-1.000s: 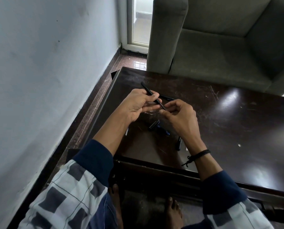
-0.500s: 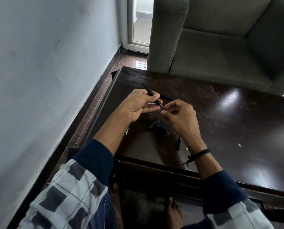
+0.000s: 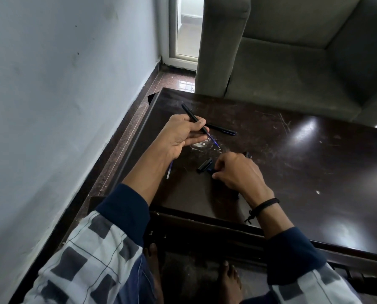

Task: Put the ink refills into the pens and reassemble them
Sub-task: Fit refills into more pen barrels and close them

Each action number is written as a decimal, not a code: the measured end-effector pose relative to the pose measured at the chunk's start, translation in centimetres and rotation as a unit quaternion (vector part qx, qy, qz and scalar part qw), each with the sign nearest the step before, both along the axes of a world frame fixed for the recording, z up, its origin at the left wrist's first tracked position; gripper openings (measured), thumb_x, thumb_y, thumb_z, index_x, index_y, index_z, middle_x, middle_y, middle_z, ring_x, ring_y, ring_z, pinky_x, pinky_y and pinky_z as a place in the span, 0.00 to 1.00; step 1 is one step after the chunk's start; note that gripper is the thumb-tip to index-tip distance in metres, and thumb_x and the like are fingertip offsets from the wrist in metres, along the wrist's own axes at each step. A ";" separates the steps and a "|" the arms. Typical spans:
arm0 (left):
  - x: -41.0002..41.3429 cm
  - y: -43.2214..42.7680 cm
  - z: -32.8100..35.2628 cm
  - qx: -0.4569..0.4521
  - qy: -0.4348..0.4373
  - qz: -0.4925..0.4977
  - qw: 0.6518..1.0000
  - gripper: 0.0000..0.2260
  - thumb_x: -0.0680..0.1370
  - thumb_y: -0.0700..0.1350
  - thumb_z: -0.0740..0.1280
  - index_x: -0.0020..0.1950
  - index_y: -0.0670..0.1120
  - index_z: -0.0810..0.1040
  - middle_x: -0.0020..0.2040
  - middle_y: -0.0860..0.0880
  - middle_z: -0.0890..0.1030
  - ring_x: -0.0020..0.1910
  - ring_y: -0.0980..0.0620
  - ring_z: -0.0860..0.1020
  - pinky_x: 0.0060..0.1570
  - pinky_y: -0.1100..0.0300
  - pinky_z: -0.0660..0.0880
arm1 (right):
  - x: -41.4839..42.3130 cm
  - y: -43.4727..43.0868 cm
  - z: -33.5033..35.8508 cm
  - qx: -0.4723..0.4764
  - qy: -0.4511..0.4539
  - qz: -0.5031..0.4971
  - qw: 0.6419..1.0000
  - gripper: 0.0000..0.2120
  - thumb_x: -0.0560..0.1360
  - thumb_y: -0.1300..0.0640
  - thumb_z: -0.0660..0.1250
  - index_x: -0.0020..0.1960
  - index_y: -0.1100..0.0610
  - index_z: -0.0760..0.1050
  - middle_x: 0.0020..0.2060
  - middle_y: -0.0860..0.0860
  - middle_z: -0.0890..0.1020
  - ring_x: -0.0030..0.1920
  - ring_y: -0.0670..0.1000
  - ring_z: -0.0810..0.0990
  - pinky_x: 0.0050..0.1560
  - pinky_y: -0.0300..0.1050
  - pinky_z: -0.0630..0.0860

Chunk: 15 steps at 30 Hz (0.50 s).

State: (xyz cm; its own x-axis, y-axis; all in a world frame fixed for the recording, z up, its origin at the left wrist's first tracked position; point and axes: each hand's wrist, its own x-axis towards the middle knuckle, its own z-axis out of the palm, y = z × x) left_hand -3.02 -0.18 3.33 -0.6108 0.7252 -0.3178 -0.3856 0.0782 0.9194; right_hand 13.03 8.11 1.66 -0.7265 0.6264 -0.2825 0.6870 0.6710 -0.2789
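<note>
Left grip (image 3: 183, 134) tight around black pen barrel (image 3: 189, 114).

The right hand (image 3: 238, 172) hides whatever it touches.

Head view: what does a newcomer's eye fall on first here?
The left hand, raised over the dark table, grips a black pen barrel with a thin refill sticking out of its lower end. The right hand is curled over small black pen parts lying nearer the person.
</note>
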 end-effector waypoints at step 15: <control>-0.3 0.0 0.0 0.006 -0.005 0.015 1.000 0.06 0.80 0.36 0.69 0.56 0.37 0.81 0.50 0.38 0.85 0.49 0.44 0.86 0.46 0.56 0.84 | 1.4 3.1 1.3 -0.098 0.185 -0.078 0.975 0.07 0.75 0.54 0.74 0.52 0.46 0.81 0.43 0.44 0.84 0.48 0.47 0.83 0.52 0.49 0.80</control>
